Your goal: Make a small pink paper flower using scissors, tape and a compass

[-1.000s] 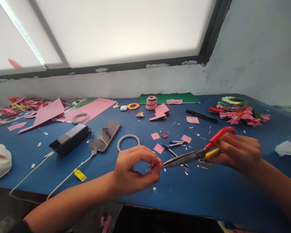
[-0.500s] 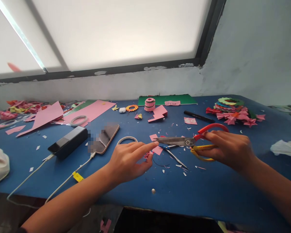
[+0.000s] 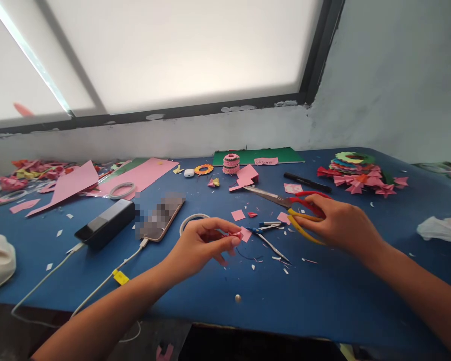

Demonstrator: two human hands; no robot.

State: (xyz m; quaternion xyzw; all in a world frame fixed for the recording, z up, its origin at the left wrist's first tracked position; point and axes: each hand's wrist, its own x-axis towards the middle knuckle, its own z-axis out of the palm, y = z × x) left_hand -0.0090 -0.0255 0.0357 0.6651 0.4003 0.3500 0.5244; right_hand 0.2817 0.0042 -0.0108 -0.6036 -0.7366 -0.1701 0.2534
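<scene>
My left hand [image 3: 206,241] pinches a small folded pink paper piece [image 3: 234,234] between thumb and fingertips, near the middle of the blue table [image 3: 203,296]. To the right, my right hand [image 3: 336,220] grips scissors [image 3: 285,200] by their red and yellow handles, the blades pointing left and slightly parted. Below the blades lie a pink paper square [image 3: 238,215], a small red folded piece [image 3: 252,214] and a blue-handled tool [image 3: 263,232] with thin metal tips. A pink angular paper piece [image 3: 247,174] is just beyond the scissor tips.
A phone [image 3: 167,215] and a black power bank [image 3: 107,220] with white cables lie left. Pink sheets [image 3: 143,175] and tape rolls are behind them. A pink ring stack [image 3: 231,164], a black pen [image 3: 307,182] and paper flowers [image 3: 364,178] stand farther back.
The scissors have moved up and left, away from my left fingertips, and their blades now angle upward. My left fingers have curled, showing the pink piece in their pinch.
</scene>
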